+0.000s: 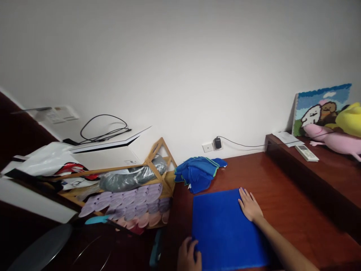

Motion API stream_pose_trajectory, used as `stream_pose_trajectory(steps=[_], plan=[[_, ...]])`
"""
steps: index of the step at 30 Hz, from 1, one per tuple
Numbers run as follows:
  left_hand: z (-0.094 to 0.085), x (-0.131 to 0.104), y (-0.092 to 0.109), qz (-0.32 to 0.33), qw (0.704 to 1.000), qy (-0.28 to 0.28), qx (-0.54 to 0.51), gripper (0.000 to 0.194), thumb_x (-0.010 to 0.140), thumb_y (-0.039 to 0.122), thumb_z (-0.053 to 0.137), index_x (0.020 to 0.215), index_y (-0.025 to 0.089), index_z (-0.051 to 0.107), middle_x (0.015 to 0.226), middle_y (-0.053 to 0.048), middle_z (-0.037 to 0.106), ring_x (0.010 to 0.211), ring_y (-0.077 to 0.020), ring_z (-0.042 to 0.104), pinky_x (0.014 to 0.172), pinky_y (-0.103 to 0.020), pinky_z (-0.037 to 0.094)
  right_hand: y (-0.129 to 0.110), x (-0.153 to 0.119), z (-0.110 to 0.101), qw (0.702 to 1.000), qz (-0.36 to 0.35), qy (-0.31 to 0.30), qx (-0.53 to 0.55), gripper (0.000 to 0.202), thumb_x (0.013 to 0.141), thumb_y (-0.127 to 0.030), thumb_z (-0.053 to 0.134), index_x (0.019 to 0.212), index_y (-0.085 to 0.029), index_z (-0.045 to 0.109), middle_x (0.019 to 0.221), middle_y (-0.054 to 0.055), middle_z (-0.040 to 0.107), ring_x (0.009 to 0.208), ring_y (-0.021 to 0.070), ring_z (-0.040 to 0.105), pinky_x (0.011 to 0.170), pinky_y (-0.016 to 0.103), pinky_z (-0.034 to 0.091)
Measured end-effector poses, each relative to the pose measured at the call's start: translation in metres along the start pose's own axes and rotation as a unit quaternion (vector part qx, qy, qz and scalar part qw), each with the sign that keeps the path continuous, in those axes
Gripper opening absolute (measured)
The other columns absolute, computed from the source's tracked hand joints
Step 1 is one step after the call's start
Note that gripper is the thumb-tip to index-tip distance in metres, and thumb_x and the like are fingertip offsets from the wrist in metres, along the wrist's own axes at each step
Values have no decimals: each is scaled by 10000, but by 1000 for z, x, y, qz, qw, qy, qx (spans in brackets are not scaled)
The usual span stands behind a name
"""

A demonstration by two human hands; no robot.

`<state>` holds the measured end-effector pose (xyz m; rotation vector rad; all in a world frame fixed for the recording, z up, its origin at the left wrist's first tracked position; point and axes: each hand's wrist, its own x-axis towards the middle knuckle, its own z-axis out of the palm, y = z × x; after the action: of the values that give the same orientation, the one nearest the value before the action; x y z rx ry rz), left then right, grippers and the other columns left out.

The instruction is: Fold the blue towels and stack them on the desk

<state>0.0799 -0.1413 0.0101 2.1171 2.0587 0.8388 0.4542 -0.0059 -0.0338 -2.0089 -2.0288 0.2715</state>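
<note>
A blue cloth (222,229) lies spread flat on the reddish-brown wooden table (279,188). My right hand (249,205) rests palm down on its far right corner, fingers stretched out. By the near left edge of the cloth is my left hand (188,256), its fingers loosely bent and apart, with fingertips at the edge. Farther back, against the wall, a crumpled pile of blue cloths (199,171) with green edging sits on the table.
To the left stands a wooden rack (160,162) with purple and pink slippers (135,199), bags and a white box (113,154). A raised shelf on the right holds a remote (307,153), plush toys (335,139) and a picture (321,107). A black plug (217,143) trails a cable.
</note>
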Motion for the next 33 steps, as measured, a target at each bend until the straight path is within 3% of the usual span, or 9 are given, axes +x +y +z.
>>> stream_pose_trajectory(steps=[3,6,8,10,14,19,22,25,33], plan=[[33,48,81,99,994,-25,-37,481,986,184,417,1321,302,742,1418,-63,718,1319,-255,666,1128,-471,567,1,0,-2,1000,1,-2,-7,723,1074,-494,178,1686,-122,281,1737,73,285,1630,260,252,1331,506,224],[87,90,164,196,976,-72,-55,497,1054,273,405,1505,231,609,1583,-88,596,1485,-282,529,1219,-510,483,4,-1,0,1000,-8,-10,-26,695,1064,-432,200,1681,-129,301,1738,76,288,1631,261,247,1325,506,234],[122,106,197,222,967,-114,-45,527,1085,358,382,1569,218,535,1626,-83,543,1527,-278,476,1262,-516,432,8,-3,4,999,-23,-17,-46,674,1043,-366,230,1668,-142,351,1741,67,289,1634,261,237,1325,498,228],[146,112,205,215,966,-142,-27,566,1089,457,380,1589,228,512,1629,-70,531,1536,-259,463,1289,-480,404,11,-3,10,998,-28,-14,-59,671,1030,-336,235,1657,-151,384,1741,61,298,1634,259,238,1325,486,221],[146,117,154,155,979,-134,2,636,1091,532,310,1611,210,483,1677,-85,452,1574,-277,398,1312,-494,361,14,-3,18,999,-10,4,-42,706,1052,-419,182,1678,-127,328,1735,68,317,1628,256,259,1325,483,226],[90,141,37,67,986,-127,83,610,1100,452,298,1652,210,397,1701,-130,410,1582,-319,378,1291,-600,335,13,-2,19,1000,1,3,-27,757,1049,-488,162,1691,-104,278,1742,66,290,1630,273,255,1329,506,215],[70,150,-11,75,980,-136,124,611,1112,427,266,1682,211,313,1726,-112,371,1596,-266,356,1298,-536,334,12,-3,16,1000,7,-3,-28,758,1050,-494,153,1694,-113,276,1742,65,297,1629,269,256,1328,509,215],[70,149,-26,85,979,-130,134,622,1117,426,235,1692,192,278,1733,-105,363,1601,-236,346,1305,-482,324,11,-3,13,999,10,-5,-35,747,1054,-488,155,1696,-123,272,1747,60,296,1633,256,247,1333,494,207],[80,147,-21,90,982,-100,129,620,1108,416,242,1667,172,352,1706,-104,421,1591,-246,369,1309,-482,314,4,-1,-1,997,29,-41,-64,731,1059,-460,158,1701,-120,241,1761,52,265,1642,231,211,1341,458,183]])
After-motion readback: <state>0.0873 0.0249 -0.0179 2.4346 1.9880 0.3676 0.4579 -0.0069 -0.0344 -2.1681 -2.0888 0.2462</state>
